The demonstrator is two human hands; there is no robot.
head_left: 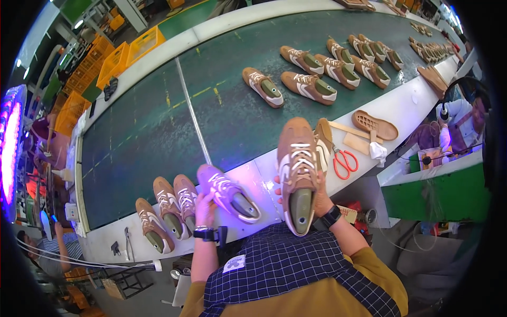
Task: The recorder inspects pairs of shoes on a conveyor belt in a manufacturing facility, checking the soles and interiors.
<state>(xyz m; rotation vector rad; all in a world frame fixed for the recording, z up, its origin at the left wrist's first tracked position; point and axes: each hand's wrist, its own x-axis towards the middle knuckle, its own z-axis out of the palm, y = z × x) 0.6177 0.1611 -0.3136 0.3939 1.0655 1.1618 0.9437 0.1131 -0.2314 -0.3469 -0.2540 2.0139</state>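
Observation:
In my right hand (321, 202) is a brown sneaker (296, 177) with white laces, toe pointing away and an olive insert in its opening. My fingers wrap around its heel half, above the white table edge. My left hand (204, 211) grips the side of a second sneaker (228, 193), tinted purple by the light. Whether that one touches the ledge I cannot tell. Left of it, several matching sneakers (168, 203) lie along the ledge. Partly behind the right-hand shoe is another sneaker (324, 138), beside red-handled scissors (346, 164).
A green conveyor belt (142, 132) carries several sneakers (309, 87) at the far right. On the white ledge (406, 113) lie a tan sole (375, 126) and a crumpled white cloth (377, 151). Pliers (128, 243) rest at the left end. Another person (465, 124) sits right.

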